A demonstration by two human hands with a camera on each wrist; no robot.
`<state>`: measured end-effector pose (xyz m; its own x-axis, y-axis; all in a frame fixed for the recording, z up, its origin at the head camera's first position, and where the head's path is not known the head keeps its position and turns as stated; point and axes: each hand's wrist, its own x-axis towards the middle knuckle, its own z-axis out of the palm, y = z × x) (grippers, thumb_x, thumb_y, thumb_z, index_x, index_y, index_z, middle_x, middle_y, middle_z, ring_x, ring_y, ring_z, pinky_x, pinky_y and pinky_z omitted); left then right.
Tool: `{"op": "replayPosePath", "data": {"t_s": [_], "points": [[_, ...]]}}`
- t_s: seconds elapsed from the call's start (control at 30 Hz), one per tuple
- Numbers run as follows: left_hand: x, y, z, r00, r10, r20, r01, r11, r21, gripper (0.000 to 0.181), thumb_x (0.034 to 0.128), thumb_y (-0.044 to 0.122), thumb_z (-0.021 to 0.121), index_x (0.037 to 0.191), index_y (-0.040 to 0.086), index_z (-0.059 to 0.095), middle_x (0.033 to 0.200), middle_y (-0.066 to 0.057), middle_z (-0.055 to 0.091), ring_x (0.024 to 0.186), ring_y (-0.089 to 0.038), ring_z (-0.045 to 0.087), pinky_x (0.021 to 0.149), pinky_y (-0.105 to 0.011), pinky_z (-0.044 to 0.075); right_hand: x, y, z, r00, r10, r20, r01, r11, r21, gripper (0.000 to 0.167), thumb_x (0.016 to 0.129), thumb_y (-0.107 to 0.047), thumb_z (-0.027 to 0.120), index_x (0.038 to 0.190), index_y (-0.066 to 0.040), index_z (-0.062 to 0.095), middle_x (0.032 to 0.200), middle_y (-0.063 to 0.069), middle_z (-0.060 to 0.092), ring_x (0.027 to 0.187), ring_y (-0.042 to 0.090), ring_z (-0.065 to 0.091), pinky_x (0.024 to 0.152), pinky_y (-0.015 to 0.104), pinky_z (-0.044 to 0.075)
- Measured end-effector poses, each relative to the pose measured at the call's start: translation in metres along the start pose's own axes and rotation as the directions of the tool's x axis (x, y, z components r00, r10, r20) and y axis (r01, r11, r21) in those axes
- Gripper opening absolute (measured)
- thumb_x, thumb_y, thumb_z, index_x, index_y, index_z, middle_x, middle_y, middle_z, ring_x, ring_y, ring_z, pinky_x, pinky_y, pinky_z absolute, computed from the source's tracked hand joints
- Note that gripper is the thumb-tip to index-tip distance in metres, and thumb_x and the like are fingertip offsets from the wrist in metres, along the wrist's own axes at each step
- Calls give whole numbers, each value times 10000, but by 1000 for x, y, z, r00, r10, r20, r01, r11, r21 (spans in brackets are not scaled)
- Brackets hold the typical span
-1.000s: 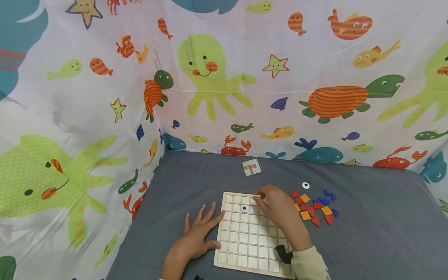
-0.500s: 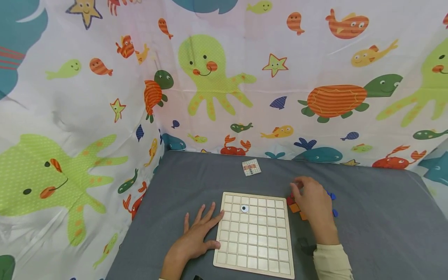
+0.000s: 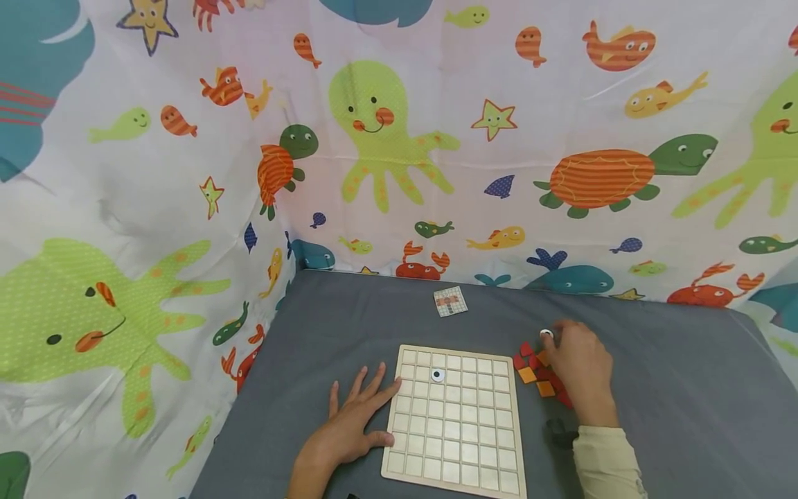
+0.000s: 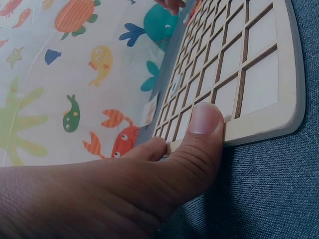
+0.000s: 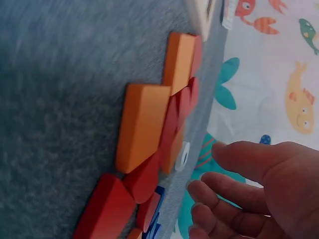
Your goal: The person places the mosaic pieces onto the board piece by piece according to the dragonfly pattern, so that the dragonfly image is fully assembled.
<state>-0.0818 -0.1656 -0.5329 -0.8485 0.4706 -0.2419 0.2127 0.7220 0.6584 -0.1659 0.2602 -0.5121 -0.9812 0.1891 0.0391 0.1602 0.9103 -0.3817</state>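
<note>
A wooden grid board (image 3: 454,423) lies on the grey cloth, with a white round eye piece (image 3: 438,375) in one of its upper squares. My left hand (image 3: 349,428) is spread at the board's left edge; in the left wrist view its thumb (image 4: 202,129) rests on the rim. Beside the loose pieces, my right hand (image 3: 582,367) has thumb and fingers apart around a second white eye piece (image 3: 546,333). The right wrist view shows that white piece (image 5: 183,157) lying near the fingertips; whether they touch it I cannot tell.
Orange squares (image 3: 527,375) and red pieces (image 3: 526,348) lie right of the board, partly under the right hand. Blue pieces (image 5: 155,219) show in the right wrist view. A small pattern card (image 3: 450,301) lies behind the board. A sea-animal curtain (image 3: 399,208) stands behind and at left.
My right hand has moved from the board's upper edge rightward over the loose pieces to the second white eye piece. My left hand stays at the board's edge.
</note>
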Motion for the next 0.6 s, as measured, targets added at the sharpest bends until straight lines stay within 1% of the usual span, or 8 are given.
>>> {"op": "replayPosePath", "data": {"t_s": [0.1,0.2,0.4,0.47,0.6], "points": [[0,-1,0,1000,0,4,0,1000,2,942,879,454,774,1688,354,302,1785,-30,92,1637,-402,-15,1157,-816,-133,4,3,1,999,6,31,-5,1000,-18,417,1005,-285,719,1221,71,691,1110,305,681,876,496,683,647,645,576],[1,-2,1,1000,-3,6,2,1000,5,943,877,471,767,1688,371,295,1786,-19,87,1638,-394,-18,1161,-813,-131,9,5,3,998,10,63,-8,1000,-29,379,1006,-282,716,1164,62,707,1044,283,679,856,479,678,643,635,571],[3,-4,2,1000,2,9,-2,1000,5,948,878,465,776,1687,388,286,1786,-13,84,1639,-389,-21,1163,-810,-133,16,7,6,993,31,117,-27,999,-39,281,996,-264,726,963,15,712,889,208,617,763,388,627,575,545,529],[3,-4,2,1000,2,10,-2,1000,-2,949,880,450,783,1687,387,287,1786,-14,84,1639,-391,-23,1162,-810,-136,19,7,9,993,26,116,-21,999,-41,270,990,-256,740,956,11,721,884,198,615,768,381,630,578,547,535],[2,-4,1,1000,-1,7,1,1000,-6,947,884,446,781,1688,387,283,1785,-10,79,1638,-392,-27,1164,-802,-143,23,5,13,995,4,98,1,999,-46,271,980,-230,763,1029,35,744,922,221,640,813,414,657,625,603,569]]}}
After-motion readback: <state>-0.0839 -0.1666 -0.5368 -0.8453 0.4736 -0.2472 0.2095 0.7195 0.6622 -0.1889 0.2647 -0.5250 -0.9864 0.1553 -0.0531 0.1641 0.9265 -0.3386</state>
